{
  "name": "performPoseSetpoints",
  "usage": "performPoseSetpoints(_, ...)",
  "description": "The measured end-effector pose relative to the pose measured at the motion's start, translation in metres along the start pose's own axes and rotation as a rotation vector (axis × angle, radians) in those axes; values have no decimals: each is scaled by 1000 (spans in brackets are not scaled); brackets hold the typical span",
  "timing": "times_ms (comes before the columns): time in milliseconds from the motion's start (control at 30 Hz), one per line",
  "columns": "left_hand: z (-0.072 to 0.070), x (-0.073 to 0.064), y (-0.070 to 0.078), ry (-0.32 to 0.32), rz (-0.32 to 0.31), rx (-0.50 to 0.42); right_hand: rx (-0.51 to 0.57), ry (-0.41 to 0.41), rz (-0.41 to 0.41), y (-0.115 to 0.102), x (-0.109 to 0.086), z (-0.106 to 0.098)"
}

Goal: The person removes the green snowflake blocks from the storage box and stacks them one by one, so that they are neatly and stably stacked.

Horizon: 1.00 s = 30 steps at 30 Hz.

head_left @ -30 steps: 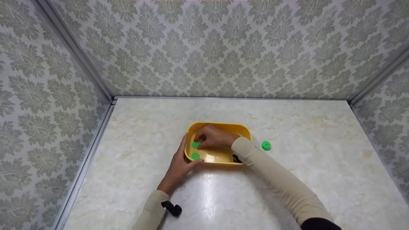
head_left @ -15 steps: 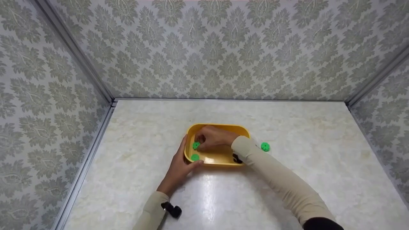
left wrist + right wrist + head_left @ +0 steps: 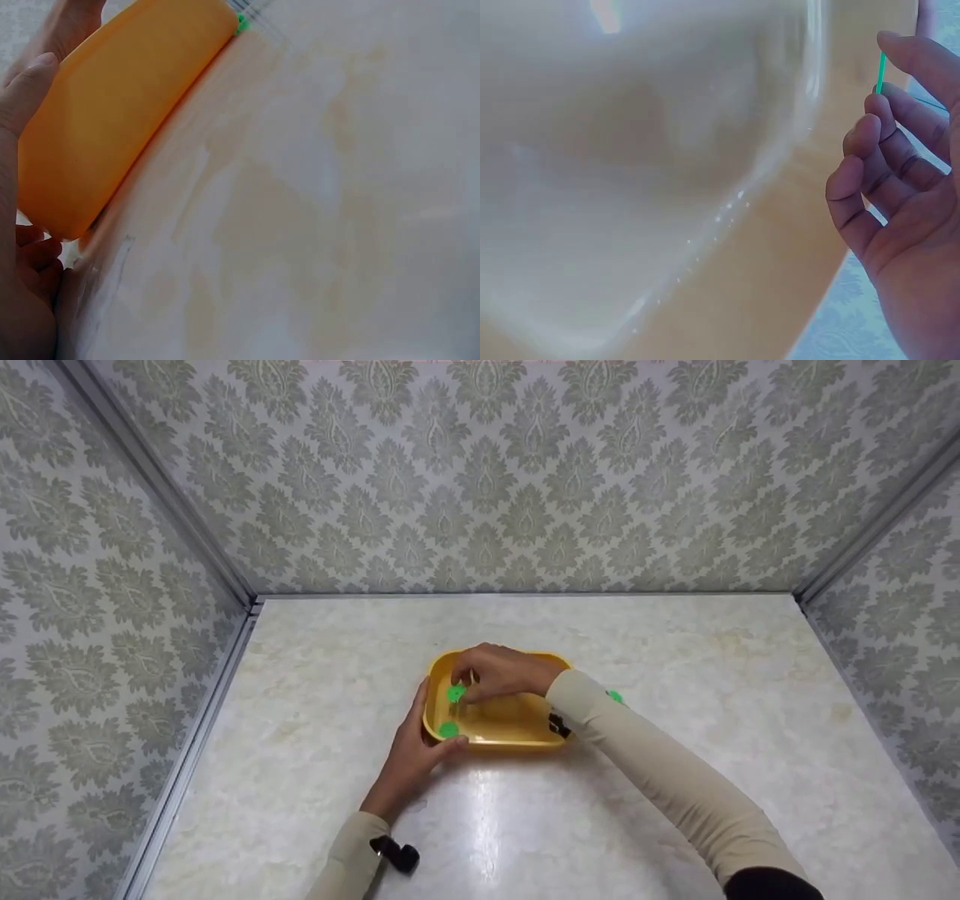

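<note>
In the head view a yellow plastic tub (image 3: 517, 724) stands on the table. My left hand (image 3: 409, 754) grips its left end, the thumb over the near rim. The left wrist view shows that thumb on the tub's outer wall (image 3: 120, 112), other fingers low at its corner. Inside the tub, my right hand (image 3: 499, 671) pinches a small green notched disc (image 3: 456, 693) between thumb and fingertip; the right wrist view shows the disc's thin edge (image 3: 881, 73). A second green disc (image 3: 448, 730) lies in the tub's near left corner.
Another green disc (image 3: 615, 696) lies on the marbled table (image 3: 712, 675) right of the tub, partly hidden by the right sleeve (image 3: 652, 765). Patterned wall panels (image 3: 480, 480) bound the table at the back and sides.
My right hand has risen slightly with the pinched disc, which now stands off the tub's floor. The left hand keeps its grip. The whole head view has shifted a little.
</note>
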<state>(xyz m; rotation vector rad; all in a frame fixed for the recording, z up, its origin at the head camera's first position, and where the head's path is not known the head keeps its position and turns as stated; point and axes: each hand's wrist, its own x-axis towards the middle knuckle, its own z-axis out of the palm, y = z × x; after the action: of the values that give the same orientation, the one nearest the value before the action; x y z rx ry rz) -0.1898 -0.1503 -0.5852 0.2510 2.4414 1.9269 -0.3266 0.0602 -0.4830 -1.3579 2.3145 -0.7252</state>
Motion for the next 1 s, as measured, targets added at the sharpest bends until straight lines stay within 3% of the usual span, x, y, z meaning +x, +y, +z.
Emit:
performPoseSetpoints(367, -3, -1, 1, 7, -9, -14, -16, -6, 30, -8, -13, -8)
performPoseSetpoints(800, -1, 1, -1, 11, 10, 23, 11, 55, -11, -4, -44, -12)
performPoseSetpoints(1000, 0, 0, -1, 15, -20, 24, 32, 95, -22, 1, -58, -14)
